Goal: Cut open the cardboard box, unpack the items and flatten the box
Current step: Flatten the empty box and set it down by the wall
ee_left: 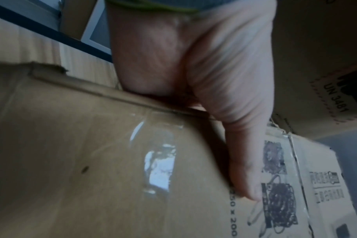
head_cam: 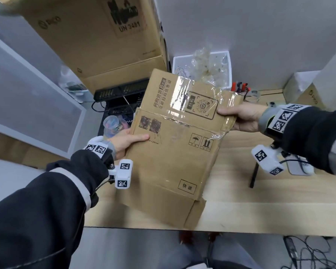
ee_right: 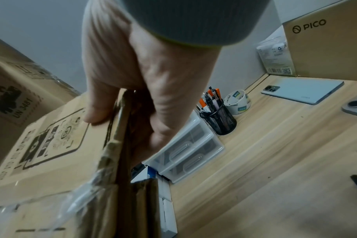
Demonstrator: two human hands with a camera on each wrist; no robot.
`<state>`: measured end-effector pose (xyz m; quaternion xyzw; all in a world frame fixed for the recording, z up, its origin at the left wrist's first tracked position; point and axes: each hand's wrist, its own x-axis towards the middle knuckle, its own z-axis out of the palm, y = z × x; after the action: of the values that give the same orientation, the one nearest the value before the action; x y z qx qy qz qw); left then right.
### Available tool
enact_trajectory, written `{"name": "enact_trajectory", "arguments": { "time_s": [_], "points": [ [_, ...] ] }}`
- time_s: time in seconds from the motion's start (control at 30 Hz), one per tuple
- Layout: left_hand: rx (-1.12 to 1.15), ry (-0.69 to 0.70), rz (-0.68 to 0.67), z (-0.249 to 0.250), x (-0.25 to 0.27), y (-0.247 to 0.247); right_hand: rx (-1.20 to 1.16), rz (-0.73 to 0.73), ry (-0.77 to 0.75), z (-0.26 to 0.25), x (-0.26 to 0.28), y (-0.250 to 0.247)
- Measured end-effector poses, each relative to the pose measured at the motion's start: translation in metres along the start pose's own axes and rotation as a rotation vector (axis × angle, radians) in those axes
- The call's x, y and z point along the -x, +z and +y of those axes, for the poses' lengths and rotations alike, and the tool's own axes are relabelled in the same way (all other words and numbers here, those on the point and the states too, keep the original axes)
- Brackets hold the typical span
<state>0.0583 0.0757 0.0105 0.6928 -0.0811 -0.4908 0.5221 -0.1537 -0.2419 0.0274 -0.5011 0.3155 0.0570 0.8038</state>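
A flattened brown cardboard box (head_cam: 175,144) with printed symbols and peeling clear tape is held up over the wooden table (head_cam: 260,208). My left hand (head_cam: 127,141) grips its left edge, thumb lying on the printed face. My right hand (head_cam: 242,117) pinches the right edge, thumb on top and fingers underneath. In the left wrist view the thumb (ee_left: 243,169) presses on the cardboard (ee_left: 92,161). The right wrist view has my right hand (ee_right: 132,99) clamped on the layered edge of the box (ee_right: 51,145), with loose tape hanging there.
A big brown box (head_cam: 97,35) stands at the back left, with black equipment (head_cam: 120,92) below it. A white bin (head_cam: 202,68) holds crumpled plastic. A pen holder (ee_right: 218,117), tape roll (ee_right: 237,102), clear drawers (ee_right: 190,149), a phone (ee_right: 302,91) and a PICO box (ee_right: 324,48) sit on the table's right.
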Motion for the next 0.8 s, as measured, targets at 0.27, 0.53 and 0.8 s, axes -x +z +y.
{"name": "enact_trajectory", "arguments": {
  "time_s": [0.27, 0.53, 0.8],
  "points": [
    [-0.058, 0.045, -0.095, 0.012, 0.023, -0.013, -0.027, -0.048, -0.012, 0.004, -0.015, 0.043],
    [-0.046, 0.002, -0.074, -0.001, 0.054, -0.044, 0.051, -0.035, 0.025, 0.015, -0.035, 0.091],
    [-0.091, -0.078, 0.102, -0.021, 0.125, -0.093, 0.413, -0.2, 0.062, 0.013, -0.057, 0.154]
  ]
}}
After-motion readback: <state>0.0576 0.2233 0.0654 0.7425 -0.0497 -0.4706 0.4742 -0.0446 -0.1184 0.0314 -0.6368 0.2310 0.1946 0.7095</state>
